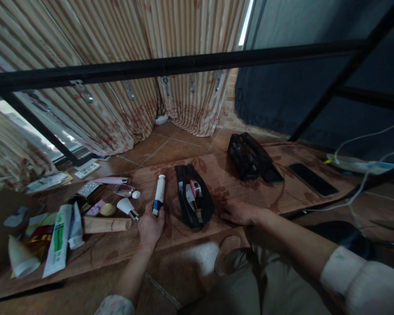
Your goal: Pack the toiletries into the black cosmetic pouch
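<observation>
My left hand [152,225] grips the lower, blue end of a slim white tube [160,189], which points away from me over the cloth. Just right of it an unzipped black mesh pouch [204,202] holds several small cosmetics, a pink-edged round one among them. My right hand [239,212] rests on the cloth beside the pouch, fingers lying loosely with nothing in them. Close to my left hand lie a makeup brush [126,206] with white bristles and a beige squeeze tube [107,224]. Farther left is a white and green tube [58,238].
A second black mesh bag [248,157] and a dark phone [313,179] lie on the right of the reddish patterned cloth [223,168]. A cardboard box [3,218] stands at far left. A black metal bar [190,62] crosses ahead, before striped curtains [118,39]. White cables [356,192] hang at right.
</observation>
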Demonstrator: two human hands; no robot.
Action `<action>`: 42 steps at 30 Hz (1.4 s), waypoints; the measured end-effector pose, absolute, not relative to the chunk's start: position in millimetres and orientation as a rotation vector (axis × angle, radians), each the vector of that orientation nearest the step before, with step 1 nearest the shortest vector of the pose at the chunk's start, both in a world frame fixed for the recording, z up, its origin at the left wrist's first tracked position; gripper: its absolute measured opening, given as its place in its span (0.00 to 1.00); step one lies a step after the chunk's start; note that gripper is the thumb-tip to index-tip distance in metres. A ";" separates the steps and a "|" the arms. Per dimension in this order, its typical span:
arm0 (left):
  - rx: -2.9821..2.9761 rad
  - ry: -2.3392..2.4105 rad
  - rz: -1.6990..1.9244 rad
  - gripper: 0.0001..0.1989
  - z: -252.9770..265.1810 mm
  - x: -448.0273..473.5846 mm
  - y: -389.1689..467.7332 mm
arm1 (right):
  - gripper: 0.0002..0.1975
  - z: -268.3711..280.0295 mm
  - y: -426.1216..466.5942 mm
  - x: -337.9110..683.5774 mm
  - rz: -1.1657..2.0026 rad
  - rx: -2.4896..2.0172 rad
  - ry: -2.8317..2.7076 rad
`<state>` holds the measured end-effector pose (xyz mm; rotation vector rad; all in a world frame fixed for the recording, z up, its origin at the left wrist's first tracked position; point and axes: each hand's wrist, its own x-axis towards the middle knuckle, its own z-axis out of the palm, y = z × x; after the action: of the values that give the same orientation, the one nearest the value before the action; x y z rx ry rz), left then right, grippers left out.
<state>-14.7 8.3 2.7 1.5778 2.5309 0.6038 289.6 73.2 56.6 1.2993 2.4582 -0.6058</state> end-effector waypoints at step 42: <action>1.606 2.546 0.550 0.18 1.2 -16.7 8.8 | 0.17 60.8 73.5 287.6 -0.598 1.262 2.463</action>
<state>-16.7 8.8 1.2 1.6064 2.5464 0.5501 287.6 73.5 60.8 1.2624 2.4632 -0.5985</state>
